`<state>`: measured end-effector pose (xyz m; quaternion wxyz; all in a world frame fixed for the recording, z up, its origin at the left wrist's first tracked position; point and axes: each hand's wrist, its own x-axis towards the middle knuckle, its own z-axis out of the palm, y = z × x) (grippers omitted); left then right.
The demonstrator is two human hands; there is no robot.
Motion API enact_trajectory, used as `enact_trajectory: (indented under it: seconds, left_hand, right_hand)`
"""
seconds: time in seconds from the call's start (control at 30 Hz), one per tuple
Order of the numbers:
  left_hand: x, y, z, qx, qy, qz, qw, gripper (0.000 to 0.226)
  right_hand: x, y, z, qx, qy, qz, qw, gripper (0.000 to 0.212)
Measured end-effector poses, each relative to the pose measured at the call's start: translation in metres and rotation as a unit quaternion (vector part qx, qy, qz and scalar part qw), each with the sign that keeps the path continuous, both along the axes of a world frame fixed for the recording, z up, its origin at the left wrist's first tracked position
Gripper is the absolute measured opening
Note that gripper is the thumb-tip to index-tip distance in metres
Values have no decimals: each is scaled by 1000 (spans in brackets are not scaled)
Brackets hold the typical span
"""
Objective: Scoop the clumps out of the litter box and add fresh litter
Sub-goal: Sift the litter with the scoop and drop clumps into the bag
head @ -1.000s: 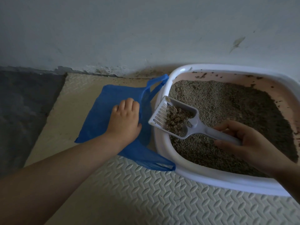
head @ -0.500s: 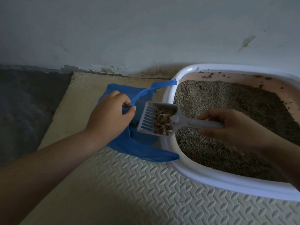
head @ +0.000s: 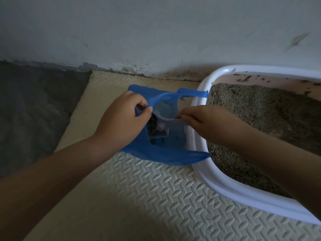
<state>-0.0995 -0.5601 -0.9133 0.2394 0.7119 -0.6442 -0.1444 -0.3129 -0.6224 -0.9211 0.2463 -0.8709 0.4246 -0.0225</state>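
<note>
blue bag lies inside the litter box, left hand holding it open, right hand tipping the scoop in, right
Not inside: in the head view the blue bag lies on the foam mat beside the litter box. The rest holds.

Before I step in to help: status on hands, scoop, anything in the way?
Left hand pinching bag open. Right hand holding scoop, tipped into bag. Nothing in the way.
</note>
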Motion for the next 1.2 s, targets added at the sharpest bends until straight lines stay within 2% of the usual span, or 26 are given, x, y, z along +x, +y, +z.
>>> enact_trajectory:
  seconds: [0.1,0.33,0.53,0.6,0.73,0.9,1.03,1.13,1.2]
  left_hand:
    - [3,1,1,0,13,6,1000,11]
    - [5,2,2,4,16,9,1000,12]
    - [0,0,3,0,4,4,1000,12]
    - [-1,-1,3,0,3,5,1000,12]
    - [1,-5,7,-24,-5,5,1000,10]
    - [2,-9,12,-34,-27,7,999,9]
    - [-5,-6,7,-16,-47,-22,999,10]
    - [-11,-9,6,0,-69,-29,997,12]
    - [-17,-11,5,4,-78,-29,997,11]
  right_hand:
    - [9,0,-8,20,-13,20,1000,34]
    - [9,1,-23,-76,-33,23,996,37]
    - [0,2,-22,-84,-48,37,995,37]
    - [-6,2,-16,-50,-62,37,996,34]
    - [-26,-1,-4,94,-151,-24,984,27]
    - [-56,1,-6,251,-254,-95,929,32]
    - [-82,10,-2,305,-321,-180,878,28]
    - [-113,14,-1,309,-309,-190,879,64]
    - [-136,15,4,320,-308,-224,867,77]
